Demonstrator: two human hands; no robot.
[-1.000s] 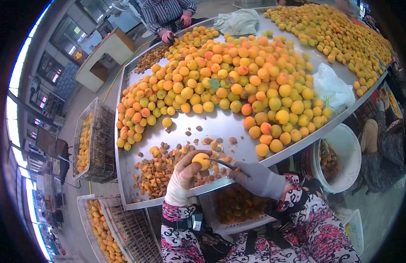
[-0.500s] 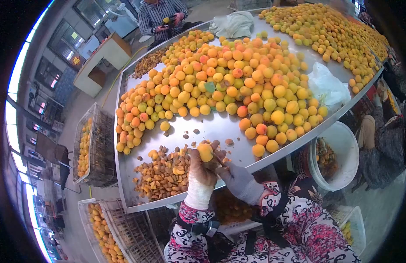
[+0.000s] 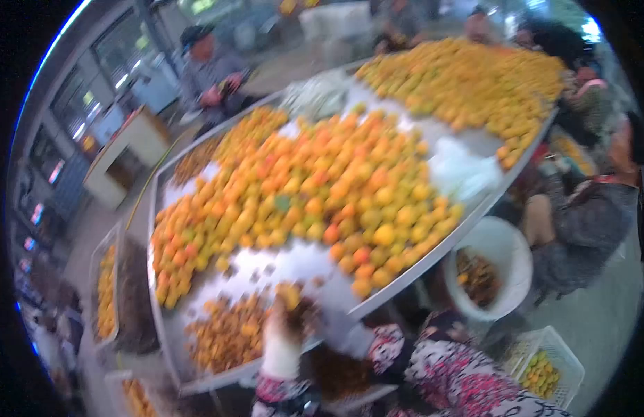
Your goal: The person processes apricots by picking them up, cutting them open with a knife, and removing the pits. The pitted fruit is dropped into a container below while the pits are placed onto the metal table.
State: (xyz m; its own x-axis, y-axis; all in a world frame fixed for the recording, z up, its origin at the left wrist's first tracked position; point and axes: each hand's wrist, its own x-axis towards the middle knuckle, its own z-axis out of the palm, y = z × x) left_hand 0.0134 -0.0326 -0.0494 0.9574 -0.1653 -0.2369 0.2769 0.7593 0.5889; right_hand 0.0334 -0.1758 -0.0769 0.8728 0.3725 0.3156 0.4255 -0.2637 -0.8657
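My left hand, its wrist wrapped in white, is over the near edge of the metal table. It is closed around a yellow-orange apricot. My right hand, in a grey glove, is close by on the right; its fingers are smeared by motion, so what they hold cannot be made out. Left of my hands lies a pile of pitted apricot pieces. Beyond them spreads a big heap of whole apricots.
A white bucket with brownish scraps stands at right. Crates of apricots flank me: one crate at left, a white basket at lower right. White plastic bags lie on the table. A person sits across; others sit at right.
The view has swung up and to the right and is blurred, so the table and my hands appear lower and further left. The apricot stays in my left hand.
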